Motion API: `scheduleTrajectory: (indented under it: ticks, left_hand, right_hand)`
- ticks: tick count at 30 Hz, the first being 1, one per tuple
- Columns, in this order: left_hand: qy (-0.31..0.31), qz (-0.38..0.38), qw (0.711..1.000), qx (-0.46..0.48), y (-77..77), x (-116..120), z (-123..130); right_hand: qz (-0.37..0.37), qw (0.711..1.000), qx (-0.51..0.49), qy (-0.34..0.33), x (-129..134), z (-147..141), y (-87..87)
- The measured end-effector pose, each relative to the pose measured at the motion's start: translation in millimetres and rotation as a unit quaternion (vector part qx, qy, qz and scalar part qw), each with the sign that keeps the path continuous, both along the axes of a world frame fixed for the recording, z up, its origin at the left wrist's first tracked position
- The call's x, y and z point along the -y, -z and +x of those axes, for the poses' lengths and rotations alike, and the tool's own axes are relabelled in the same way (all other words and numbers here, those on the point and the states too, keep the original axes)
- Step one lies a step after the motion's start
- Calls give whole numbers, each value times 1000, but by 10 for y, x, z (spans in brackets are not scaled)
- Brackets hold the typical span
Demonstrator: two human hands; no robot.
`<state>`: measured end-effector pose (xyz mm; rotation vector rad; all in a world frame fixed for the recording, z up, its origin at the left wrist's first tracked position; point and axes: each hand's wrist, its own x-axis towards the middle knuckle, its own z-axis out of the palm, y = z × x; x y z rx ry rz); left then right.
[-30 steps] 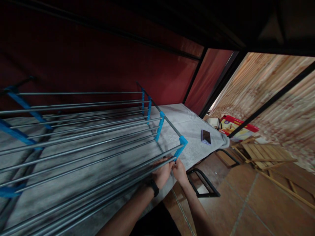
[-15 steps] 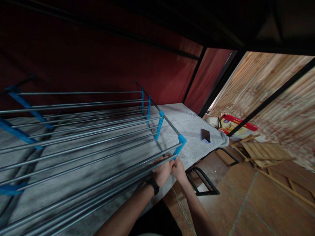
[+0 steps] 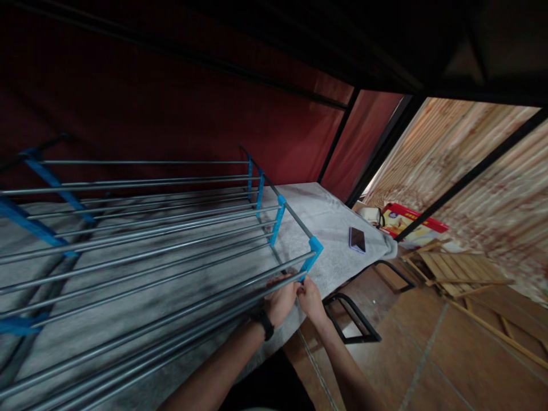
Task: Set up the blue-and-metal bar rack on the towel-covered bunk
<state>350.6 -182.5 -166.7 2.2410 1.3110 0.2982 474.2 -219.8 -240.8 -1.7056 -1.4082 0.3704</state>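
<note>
Rack (image 3: 158, 228) rests lengthwise on tabletop (image 3: 325, 208), its near R corner piece (image 3: 315, 246) at the front edge, prob. for easy reach. My L hand (image 3: 280, 303) and R hand (image 3: 311, 299) are closed, fingers curled, on rack at that piece's foot, prob. bracing it; exact pinch hidden. Phone (image 3: 357, 240) nr tabletop's R end; box (image 3: 402, 216) beyond, contents unseen.
</note>
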Motion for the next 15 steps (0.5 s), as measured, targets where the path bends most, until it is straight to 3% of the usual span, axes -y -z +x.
scheduleTrajectory:
  ticks: [8, 15]
  left_hand:
    - [11, 25, 1000, 2, 65, -5, 13]
    - [47, 78, 996, -7, 5, 74, -97]
  right_hand:
    - [-5, 1000, -7, 14, 11, -56, 42]
    - [14, 999, -47, -13, 16, -42, 40]
